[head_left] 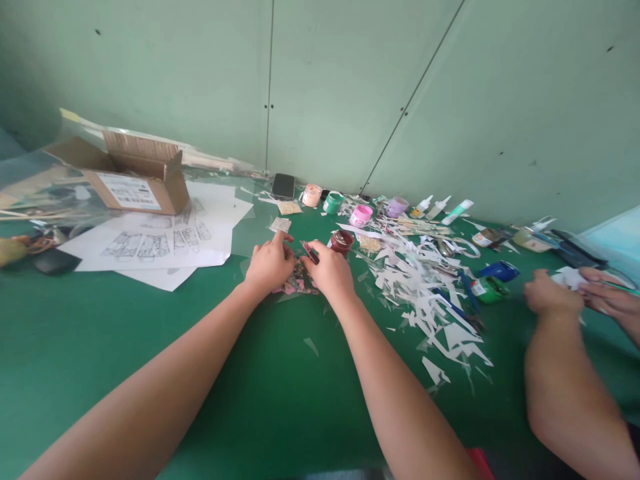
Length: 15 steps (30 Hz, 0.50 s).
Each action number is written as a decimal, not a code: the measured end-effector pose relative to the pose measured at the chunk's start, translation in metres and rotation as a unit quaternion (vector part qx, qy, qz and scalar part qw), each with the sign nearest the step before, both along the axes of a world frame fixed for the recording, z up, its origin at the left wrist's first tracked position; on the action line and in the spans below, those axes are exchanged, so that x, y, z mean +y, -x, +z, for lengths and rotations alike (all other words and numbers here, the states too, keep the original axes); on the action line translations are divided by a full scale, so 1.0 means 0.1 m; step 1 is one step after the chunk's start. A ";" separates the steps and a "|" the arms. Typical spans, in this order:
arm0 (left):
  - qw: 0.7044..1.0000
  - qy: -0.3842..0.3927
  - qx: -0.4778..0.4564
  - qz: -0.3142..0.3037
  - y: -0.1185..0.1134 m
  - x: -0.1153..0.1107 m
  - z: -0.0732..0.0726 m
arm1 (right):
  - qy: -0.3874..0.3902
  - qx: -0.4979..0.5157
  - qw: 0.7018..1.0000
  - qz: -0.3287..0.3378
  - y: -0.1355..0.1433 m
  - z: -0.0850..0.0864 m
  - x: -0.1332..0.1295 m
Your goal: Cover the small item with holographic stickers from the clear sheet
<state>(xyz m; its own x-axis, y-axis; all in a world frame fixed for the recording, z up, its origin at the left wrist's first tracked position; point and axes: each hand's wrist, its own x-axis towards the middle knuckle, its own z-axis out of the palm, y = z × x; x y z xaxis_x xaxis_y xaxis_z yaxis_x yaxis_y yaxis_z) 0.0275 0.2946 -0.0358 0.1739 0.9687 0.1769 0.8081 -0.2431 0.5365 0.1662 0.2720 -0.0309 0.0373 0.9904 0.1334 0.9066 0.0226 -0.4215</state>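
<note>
Near the middle of the green table, my left hand (271,264) rests by a small pile of pinkish and dark pieces (299,280), its fingers bent; whether they pinch anything is too small to tell. My right hand (330,268) is closed on a small dark red object (310,253), held just above the right side of that pile. An open jar of dark red paint (341,241) stands right behind my right hand. Beyond my left hand lies a small clear packet of pale bits (281,225).
Printed sheets (200,233) and an open cardboard box (135,180) lie left. Paint jars (361,215) line the back. White paper scraps (425,293) spread right of my arm. Another person's hands (555,293) work at the far right.
</note>
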 end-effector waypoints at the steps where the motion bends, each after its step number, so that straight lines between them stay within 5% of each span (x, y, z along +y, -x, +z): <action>1: 1.000 0.003 -0.004 -0.004 0.00 0.00 0.00 | 0.003 -0.003 1.000 0.000 0.01 -0.01 0.02; 15: 0.999 -0.003 0.049 -0.018 0.00 0.03 0.01 | -0.042 0.047 0.996 -0.068 -0.10 0.10 -0.01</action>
<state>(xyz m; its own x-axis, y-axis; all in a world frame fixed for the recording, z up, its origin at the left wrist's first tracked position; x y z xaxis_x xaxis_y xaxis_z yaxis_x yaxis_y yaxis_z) 0.0277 0.2973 -0.0350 0.2245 0.9606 0.1637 0.8472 -0.2754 0.4543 0.1760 0.2705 -0.0214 0.1869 0.9609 0.2043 0.8602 -0.0596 -0.5065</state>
